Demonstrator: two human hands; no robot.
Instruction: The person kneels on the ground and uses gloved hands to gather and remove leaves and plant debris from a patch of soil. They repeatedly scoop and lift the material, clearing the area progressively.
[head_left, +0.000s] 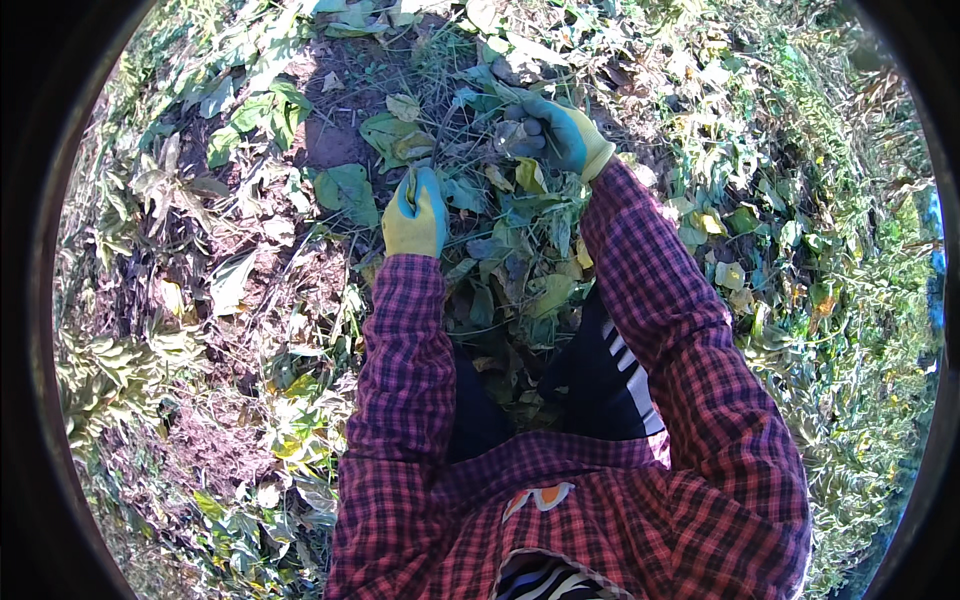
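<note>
My left hand, in a yellow and teal work glove, is closed around the lower end of a thin, curved dark stem or tool; which of the two cannot be told. To its right and farther out, my right hand wears a matching glove with its fingers curled among plant stems and dry leaves; what lies in its grip is unclear. Broad green leaves spread over the soil beside my left hand. Between my forearms is a heap of cut or tangled leaves and grass.
Bare reddish-brown soil shows past my left hand. Leafy plants, some green and some withered, cover the ground at left. Dense weeds stand along the right. My dark trouser legs are close below the leaf heap.
</note>
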